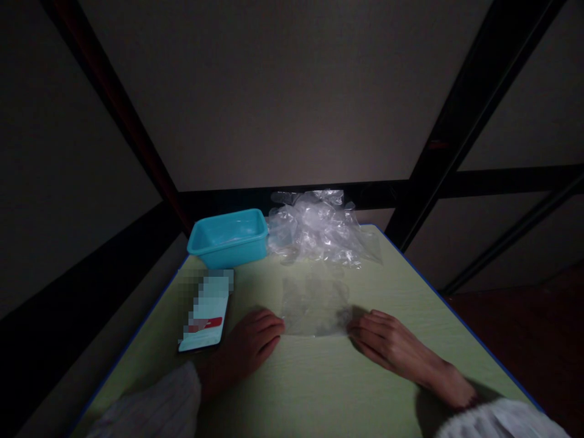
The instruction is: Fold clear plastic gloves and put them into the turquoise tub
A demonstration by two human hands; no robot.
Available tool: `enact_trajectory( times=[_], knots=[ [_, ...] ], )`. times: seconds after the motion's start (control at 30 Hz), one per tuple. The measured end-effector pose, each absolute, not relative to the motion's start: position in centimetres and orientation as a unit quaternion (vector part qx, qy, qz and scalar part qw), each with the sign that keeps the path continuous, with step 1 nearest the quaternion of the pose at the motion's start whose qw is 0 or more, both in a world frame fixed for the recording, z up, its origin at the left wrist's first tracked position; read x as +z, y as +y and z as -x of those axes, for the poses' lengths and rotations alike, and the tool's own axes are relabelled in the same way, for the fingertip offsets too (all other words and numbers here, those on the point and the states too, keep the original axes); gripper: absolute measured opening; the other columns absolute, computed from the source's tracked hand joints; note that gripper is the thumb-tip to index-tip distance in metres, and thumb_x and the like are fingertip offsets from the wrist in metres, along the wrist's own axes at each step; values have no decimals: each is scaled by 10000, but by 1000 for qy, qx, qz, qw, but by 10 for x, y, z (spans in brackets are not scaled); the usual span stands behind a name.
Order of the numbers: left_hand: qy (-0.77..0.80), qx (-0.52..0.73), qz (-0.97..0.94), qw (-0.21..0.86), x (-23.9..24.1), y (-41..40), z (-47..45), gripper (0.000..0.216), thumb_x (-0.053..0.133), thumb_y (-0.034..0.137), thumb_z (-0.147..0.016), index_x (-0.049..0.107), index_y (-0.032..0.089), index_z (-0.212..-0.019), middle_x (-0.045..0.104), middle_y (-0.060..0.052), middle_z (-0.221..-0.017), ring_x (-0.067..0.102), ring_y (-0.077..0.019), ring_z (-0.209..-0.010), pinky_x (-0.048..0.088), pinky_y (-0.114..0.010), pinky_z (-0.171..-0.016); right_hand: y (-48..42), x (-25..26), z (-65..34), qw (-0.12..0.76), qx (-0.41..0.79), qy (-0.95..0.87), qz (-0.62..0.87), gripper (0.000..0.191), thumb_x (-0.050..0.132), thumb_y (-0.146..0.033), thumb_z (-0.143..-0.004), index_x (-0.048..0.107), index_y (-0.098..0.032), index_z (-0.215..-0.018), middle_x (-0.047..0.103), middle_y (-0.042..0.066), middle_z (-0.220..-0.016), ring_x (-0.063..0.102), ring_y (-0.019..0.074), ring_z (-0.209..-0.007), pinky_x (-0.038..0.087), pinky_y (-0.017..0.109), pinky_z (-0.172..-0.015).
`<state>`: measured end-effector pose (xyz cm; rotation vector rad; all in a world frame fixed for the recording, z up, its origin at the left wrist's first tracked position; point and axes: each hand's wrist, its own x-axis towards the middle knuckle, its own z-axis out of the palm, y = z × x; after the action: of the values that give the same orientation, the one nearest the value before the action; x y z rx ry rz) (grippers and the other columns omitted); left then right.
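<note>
A thin clear disposable plastic glove [314, 307] lies flat on the table, its finger end pointing away from me and its cuff edge towards me. My left hand [255, 337] is closed at the cuff's left corner, fingers pinched on the film. At the right corner, my right hand [385, 340] pinches the same edge, with its fingertips turned down and partly hidden. Farther back is a loose heap of crumpled clear plastic gloves [319, 225].
An open turquoise plastic basket [235, 258] stands at the back left, touching the heap. In front of it lies a lit phone [207, 316], close to my left forearm. The pale green table [314, 389] has a blue edge; walls rise behind and to the left.
</note>
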<state>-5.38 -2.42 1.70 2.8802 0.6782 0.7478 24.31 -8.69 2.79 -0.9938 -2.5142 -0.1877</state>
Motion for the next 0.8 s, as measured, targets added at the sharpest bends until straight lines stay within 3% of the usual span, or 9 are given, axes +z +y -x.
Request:
enact_trajectory(
  times=[0.17,0.37,0.57,0.8],
  knots=[
    [229,243,-941,53,16,-25,54,225,405,185,-923,620,168,-986,674,-56,-916,595,-179,-855,493,-316,-780,-89,25,-244,251,33,-888,384,291,322,-237,-969,594,-141,-1006,690,94,-880,658,176,-773,546,296,-666],
    [229,246,-940,63,16,-25,54,207,433,155,-898,624,173,-975,672,-55,-895,593,-177,-842,483,-322,-795,-88,21,-245,260,34,-886,382,269,336,-252,-966,581,-156,-1024,687,90,-863,667,188,-797,564,307,-693],
    [240,245,-937,66,17,-24,50,149,508,166,-837,630,168,-924,667,-55,-846,595,-188,-782,486,-323,-719,-86,15,-242,290,10,-881,375,253,351,-233,-964,595,-167,-962,683,73,-805,659,176,-751,559,296,-667],
    [239,281,-928,50,16,-24,47,111,544,193,-819,622,165,-892,651,-54,-817,583,-189,-760,484,-326,-694,-86,23,-237,355,69,-855,372,181,422,-208,-940,587,-169,-875,660,55,-749,625,150,-664,515,261,-588]
  ],
)
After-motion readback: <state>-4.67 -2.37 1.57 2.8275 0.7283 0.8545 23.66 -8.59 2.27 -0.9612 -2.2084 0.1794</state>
